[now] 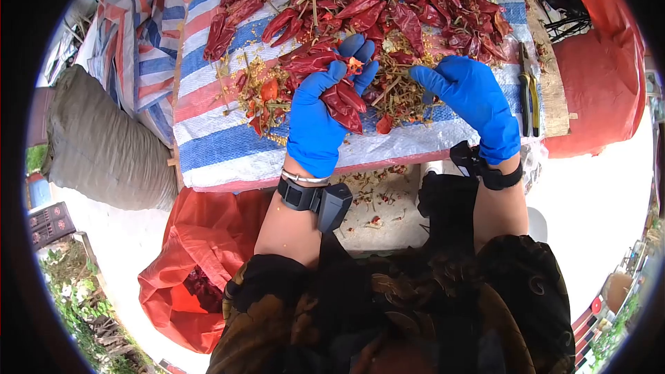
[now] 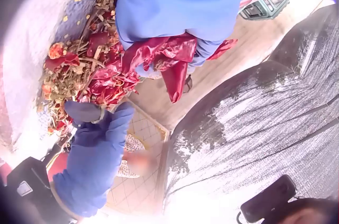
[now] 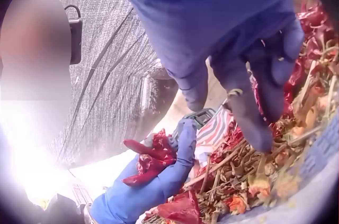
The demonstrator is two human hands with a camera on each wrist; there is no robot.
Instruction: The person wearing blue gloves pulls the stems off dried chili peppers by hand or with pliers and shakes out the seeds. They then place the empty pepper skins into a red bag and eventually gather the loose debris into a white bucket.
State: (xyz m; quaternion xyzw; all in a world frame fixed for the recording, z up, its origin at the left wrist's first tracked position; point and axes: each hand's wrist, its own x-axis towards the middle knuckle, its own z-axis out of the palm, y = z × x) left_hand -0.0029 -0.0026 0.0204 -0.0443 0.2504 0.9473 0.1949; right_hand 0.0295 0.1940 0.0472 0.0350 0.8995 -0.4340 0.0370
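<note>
My left hand (image 1: 313, 121), in a blue glove, grips several dried red chili peppers (image 1: 344, 105); they stick out between thumb and fingers in the left wrist view. My right hand (image 1: 472, 97), gloved alike, hovers just right of a heap of chili stems (image 1: 396, 95). Its fingers are apart and loosely bent, with a small stem bit (image 3: 235, 92) against one finger in the right wrist view. Beyond both hands spreads a large pile of dried chili peppers (image 1: 407, 24). Loose yellow seeds (image 1: 260, 73) and broken red pieces lie around the left hand.
A striped woven sheet (image 1: 228, 152) covers the table. Yellow-and-black handled cutters (image 1: 530, 100) lie at its right edge. An open red bag (image 1: 187, 249) with chilies stands below left, a full grey-green sack (image 1: 104, 145) at left, another red bag (image 1: 596, 90) at right.
</note>
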